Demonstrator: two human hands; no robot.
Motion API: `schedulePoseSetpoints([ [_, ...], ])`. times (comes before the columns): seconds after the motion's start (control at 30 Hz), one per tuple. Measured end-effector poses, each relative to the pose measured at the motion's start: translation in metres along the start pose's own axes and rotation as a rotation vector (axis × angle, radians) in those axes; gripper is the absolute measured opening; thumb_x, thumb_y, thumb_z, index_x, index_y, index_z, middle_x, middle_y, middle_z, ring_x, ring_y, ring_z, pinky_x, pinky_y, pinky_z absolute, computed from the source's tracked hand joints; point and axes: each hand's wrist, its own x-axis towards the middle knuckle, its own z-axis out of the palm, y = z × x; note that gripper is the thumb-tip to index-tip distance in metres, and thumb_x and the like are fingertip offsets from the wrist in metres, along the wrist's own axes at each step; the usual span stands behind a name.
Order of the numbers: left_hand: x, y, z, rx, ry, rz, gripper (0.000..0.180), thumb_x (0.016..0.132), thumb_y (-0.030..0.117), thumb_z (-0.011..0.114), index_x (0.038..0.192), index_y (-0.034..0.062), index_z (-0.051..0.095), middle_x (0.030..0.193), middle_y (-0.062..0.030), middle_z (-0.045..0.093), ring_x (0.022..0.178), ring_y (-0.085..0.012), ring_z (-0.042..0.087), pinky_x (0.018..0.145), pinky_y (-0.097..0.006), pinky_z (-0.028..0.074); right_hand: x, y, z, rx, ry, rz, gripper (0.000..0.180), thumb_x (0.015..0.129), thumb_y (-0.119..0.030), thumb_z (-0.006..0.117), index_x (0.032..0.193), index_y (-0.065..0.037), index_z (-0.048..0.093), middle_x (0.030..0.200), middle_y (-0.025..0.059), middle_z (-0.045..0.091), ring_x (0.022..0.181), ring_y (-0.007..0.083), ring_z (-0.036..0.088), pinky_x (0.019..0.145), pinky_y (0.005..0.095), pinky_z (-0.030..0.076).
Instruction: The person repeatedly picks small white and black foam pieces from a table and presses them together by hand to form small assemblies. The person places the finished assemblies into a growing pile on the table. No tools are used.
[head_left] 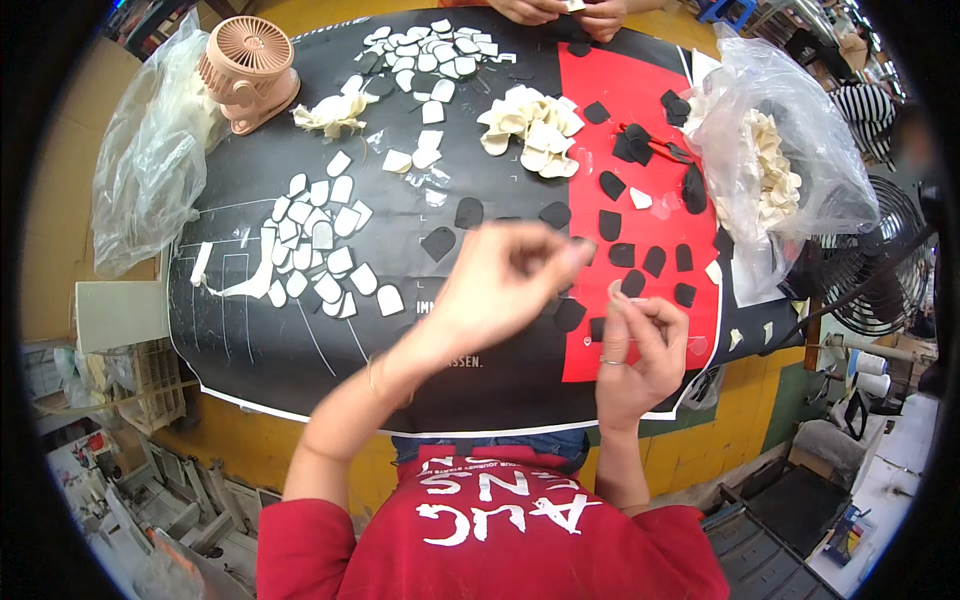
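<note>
My left hand [505, 278] hangs over the middle of the table, its fingers curled and smeared by motion; I cannot see whether they hold anything. On the right, my right hand [642, 362] is closed in a pinch, palm up, with a ring on one finger. Something small and pale shows at its fingertips, too unclear to name. Flat black pieces [610, 225] with one rounded end lie scattered about both hands on the red part of the mat. A loose pile of similar white pieces [322, 235] lies left of my left hand.
Cream fabric pieces [530, 128] are heaped mid-table, with more white pieces [440, 50] beyond. Red-handled snips [670, 148] lie on the right. Plastic bags [790, 150] and a pink fan [250, 70] flank the table. Another person's hands [560, 12] work at the far edge.
</note>
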Motion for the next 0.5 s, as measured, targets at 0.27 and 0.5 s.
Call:
schedulePoseSetpoints([
  [0.27, -0.078, -0.037, -0.016, -0.532, 0.096, -0.108, 0.022, 0.099, 0.012, 0.064, 0.113, -0.0042, 0.07, 0.103, -0.0092, 0.072, 0.087, -0.01, 0.065, 0.071, -0.025, 0.054, -0.008, -0.021, 0.022, -0.113, -0.402, -0.339, 0.032, 0.077, -0.016, 0.083, 0.107, -0.009, 0.075, 0.112, 0.0113, 0.064, 0.092, 0.0245, 0.061, 0.081, 0.0353, 0.048],
  [0.5, -0.091, -0.043, -0.029, 0.159, 0.077, 0.104, 0.014, 0.091, 0.0, 0.066, 0.104, -0.0024, 0.07, 0.089, -0.0097, 0.071, 0.074, -0.0158, 0.066, 0.067, -0.028, 0.052, -0.007, -0.036, 0.021, 0.14, -0.605, 0.024, 0.037, 0.076, -0.016, 0.087, 0.108, -0.003, 0.072, 0.105, 0.0111, 0.065, 0.088, 0.0226, 0.066, 0.073, 0.0323, 0.054],
])
